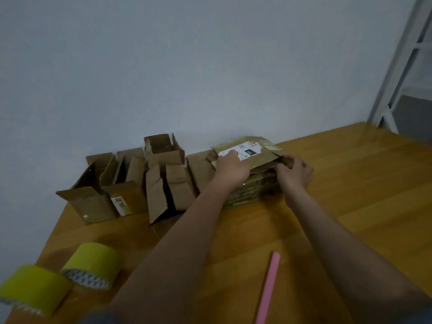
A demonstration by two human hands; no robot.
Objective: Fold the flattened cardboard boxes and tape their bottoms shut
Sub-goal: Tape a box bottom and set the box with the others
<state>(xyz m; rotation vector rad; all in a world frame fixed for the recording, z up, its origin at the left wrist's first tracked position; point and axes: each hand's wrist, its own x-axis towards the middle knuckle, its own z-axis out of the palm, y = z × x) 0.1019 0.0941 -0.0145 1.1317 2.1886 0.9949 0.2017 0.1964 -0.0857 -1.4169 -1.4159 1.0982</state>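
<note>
A stack of flattened cardboard boxes (pixel 254 190) lies at the far side of the wooden table (pixel 350 195), against the wall. Its top flattened box (pixel 261 155) carries a white label and is lifted a little off the pile. My left hand (pixel 231 168) lies on the top box's left part, fingers reaching over the label. My right hand (pixel 295 170) grips the same box's right edge, fingers curled round it. Several folded open boxes (pixel 131 183) stand to the left of the stack.
Two rolls of yellow-green tape (pixel 93 265) (pixel 32 288) lie near the table's front left corner. A pink stick-like tool (pixel 268 288) lies near the front edge. A white metal frame (pixel 402 66) stands at the right beyond the table.
</note>
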